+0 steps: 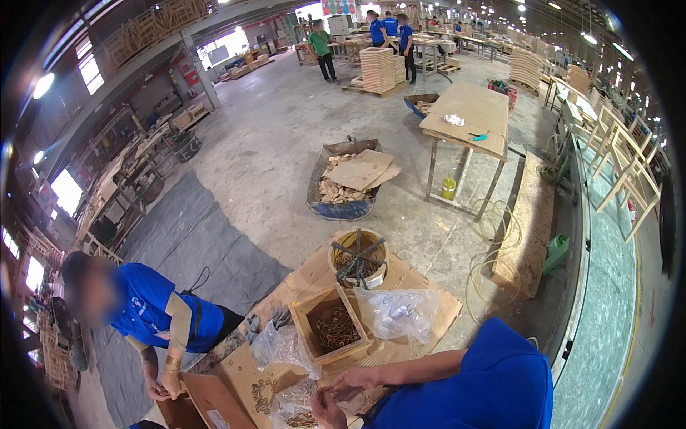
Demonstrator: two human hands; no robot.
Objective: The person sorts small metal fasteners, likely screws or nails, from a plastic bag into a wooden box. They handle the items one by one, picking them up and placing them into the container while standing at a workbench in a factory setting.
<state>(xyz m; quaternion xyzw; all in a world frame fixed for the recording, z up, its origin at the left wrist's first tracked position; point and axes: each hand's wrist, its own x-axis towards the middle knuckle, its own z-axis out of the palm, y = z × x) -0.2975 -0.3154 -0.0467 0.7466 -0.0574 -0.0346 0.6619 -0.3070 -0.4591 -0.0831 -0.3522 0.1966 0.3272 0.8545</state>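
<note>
My right hand (350,382) reaches in from the right with fingers curled. Close beside it, at the lower edge, is my left hand (327,409), its fingers drawn together. Whatever small thing they hold is too small to make out. Next to them lies a clear plastic bag (294,400) with brass-coloured screws (304,420) in it. Small metal rings (262,395) are scattered on the cardboard-covered table (236,372). Beyond my hands stands a wooden box (361,349) partly filled with brass-coloured hardware (334,325).
A co-worker in blue (153,307) handles a cardboard box (204,397) at left. Another plastic bag (404,314) and a bucket of hardware (379,275) stand beyond the wooden box. Farther off are a scrap-filled cart (343,209), a worktable (468,107) and a conveyor (600,307).
</note>
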